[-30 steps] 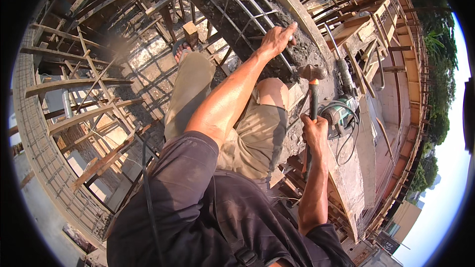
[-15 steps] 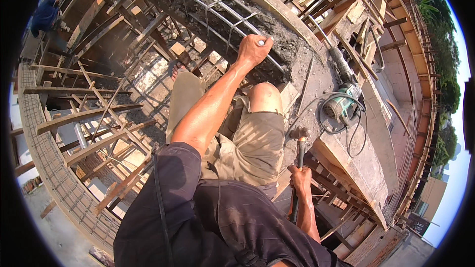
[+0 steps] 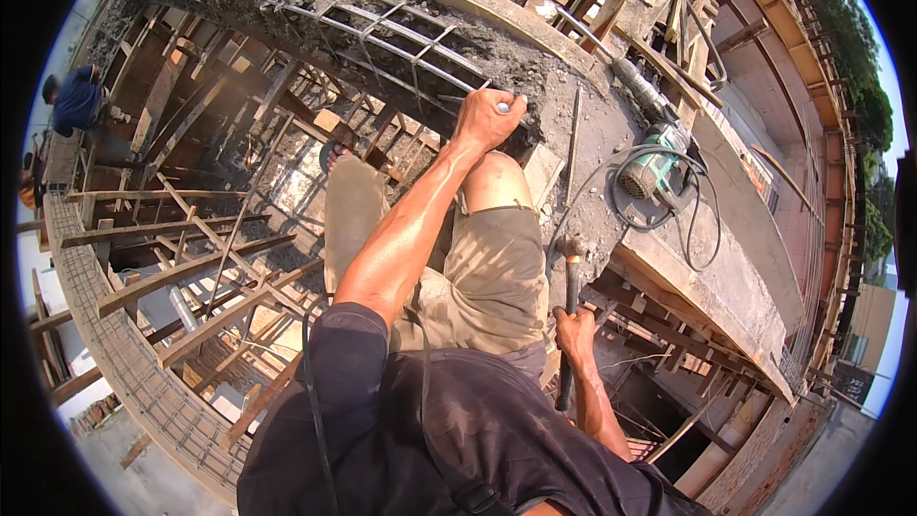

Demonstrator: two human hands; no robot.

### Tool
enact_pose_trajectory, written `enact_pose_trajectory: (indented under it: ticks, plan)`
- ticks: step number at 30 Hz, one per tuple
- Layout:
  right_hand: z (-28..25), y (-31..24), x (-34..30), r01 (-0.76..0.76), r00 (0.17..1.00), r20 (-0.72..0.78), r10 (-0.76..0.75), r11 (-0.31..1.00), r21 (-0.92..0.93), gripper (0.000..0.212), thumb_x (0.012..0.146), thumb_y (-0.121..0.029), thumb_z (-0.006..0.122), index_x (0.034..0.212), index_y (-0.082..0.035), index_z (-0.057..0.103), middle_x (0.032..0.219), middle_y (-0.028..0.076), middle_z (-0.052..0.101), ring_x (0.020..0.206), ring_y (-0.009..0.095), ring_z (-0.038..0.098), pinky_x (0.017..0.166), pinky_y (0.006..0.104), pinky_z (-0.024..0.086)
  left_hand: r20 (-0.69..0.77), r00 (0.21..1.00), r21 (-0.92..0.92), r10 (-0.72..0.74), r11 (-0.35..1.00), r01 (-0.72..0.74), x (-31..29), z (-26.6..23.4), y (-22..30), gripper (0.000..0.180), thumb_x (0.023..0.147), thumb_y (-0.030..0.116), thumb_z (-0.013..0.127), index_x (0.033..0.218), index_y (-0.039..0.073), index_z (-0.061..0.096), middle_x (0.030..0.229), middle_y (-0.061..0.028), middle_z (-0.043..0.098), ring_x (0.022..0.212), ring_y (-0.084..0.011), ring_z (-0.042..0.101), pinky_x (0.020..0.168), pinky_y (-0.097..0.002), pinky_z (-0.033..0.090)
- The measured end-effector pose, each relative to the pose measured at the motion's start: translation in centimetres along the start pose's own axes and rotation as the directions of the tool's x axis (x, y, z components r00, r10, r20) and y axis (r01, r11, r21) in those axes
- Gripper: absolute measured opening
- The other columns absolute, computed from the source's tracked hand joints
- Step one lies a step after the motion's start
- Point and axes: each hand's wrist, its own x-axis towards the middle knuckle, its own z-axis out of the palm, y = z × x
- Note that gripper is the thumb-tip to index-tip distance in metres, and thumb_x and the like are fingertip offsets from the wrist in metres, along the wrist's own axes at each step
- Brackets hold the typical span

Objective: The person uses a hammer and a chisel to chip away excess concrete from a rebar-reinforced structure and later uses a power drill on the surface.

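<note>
My left hand (image 3: pixel 485 122) is closed in a fist around a metal rod (image 3: pixel 503 107), perhaps a chisel; only its round shiny end shows. The fist is at the broken end of a concrete beam (image 3: pixel 521 57) with bare steel bars (image 3: pixel 411 38). The rod's lower part is hidden. My right hand (image 3: pixel 575 333) grips a hammer (image 3: pixel 572 277) by its dark handle with an orange band. The hammer's head (image 3: pixel 573 247) points away from me, low beside my right knee and apart from the rod.
A green power tool (image 3: pixel 650 172) with a coiled black cable lies on the concrete at right, near a loose thin bar (image 3: pixel 575 139). Timber props (image 3: pixel 205 229) and openings lie below at left. Another person (image 3: pixel 74 100) is at far left. Stacked boards (image 3: pixel 669 0) are at far right.
My view has shifted, showing more of the beam and of the person at far left. Both hands keep their hold; the hammer now stands slightly higher in view.
</note>
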Motion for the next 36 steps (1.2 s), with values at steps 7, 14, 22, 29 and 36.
enact_pose_trajectory:
  ticks: [7,14,22,29,36]
  plan:
    - [-0.3,-0.1,0.0,-0.001,1.0,0.008,0.001,1.0,0.03,0.039,0.077,-0.031,0.069,0.068,0.006,0.061,0.058,0.014,0.059,0.055,0.022,0.057,0.06,0.0411,0.047,-0.062,0.995,-0.013,0.081,0.997,-0.082,-1.4,-0.2,-1.0,0.041,0.089,0.03,0.062,0.063,-0.001,0.059,0.06,-0.0229,0.046,0.048,-0.0331,0.051,0.052,-0.0423,0.042]
    - [-0.3,-1.3,-0.6,0.058,0.998,0.003,-0.058,0.998,-0.03,0.038,0.077,-0.031,0.069,0.07,0.006,0.063,0.06,0.017,0.061,0.059,0.028,0.063,0.062,0.0423,0.049,-0.528,0.789,-0.441,-0.313,0.895,0.06,3.0,-15.0,-7.7,0.049,0.091,0.031,0.063,0.054,0.003,0.049,0.052,0.003,0.044,0.048,-0.0091,0.04,0.048,-0.0316,0.029]
    - [1.1,0.4,0.2,0.11,0.993,-0.03,-0.111,0.993,-0.037,0.036,0.081,-0.027,0.07,0.063,0.001,0.057,0.053,0.007,0.055,0.048,0.017,0.053,0.05,0.0366,0.043,-0.677,0.629,-0.602,-0.381,0.779,-0.176,2.0,-13.1,-0.8,0.048,0.09,0.027,0.061,0.052,0.006,0.039,0.05,0.0039,0.035,0.044,-0.0084,0.033,0.043,-0.0312,0.024]
    - [1.3,-0.3,-0.2,0.071,0.997,-0.002,-0.071,0.995,-0.07,0.033,0.078,-0.027,0.069,0.07,0.005,0.063,0.058,0.015,0.059,0.058,0.025,0.061,0.059,0.0417,0.048,-0.761,0.614,-0.449,-0.21,0.854,-0.264,-0.1,-14.4,2.7,0.05,0.09,0.024,0.059,0.049,0.006,0.038,0.049,0.0044,0.034,0.044,-0.0079,0.033,0.043,-0.0296,0.022]
    - [1.7,-2.0,-1.0,0.036,0.999,0.042,-0.031,0.991,-0.127,0.029,0.082,-0.026,0.067,0.08,0.003,0.068,0.058,0.012,0.06,0.058,0.022,0.061,0.06,0.0394,0.049,-0.627,0.662,-0.568,-0.41,0.823,-0.028,-2.1,-10.6,-5.7,0.045,0.089,0.03,0.067,0.056,0.003,0.052,0.054,0.0034,0.042,0.052,-0.0088,0.038,0.051,-0.0316,0.029]
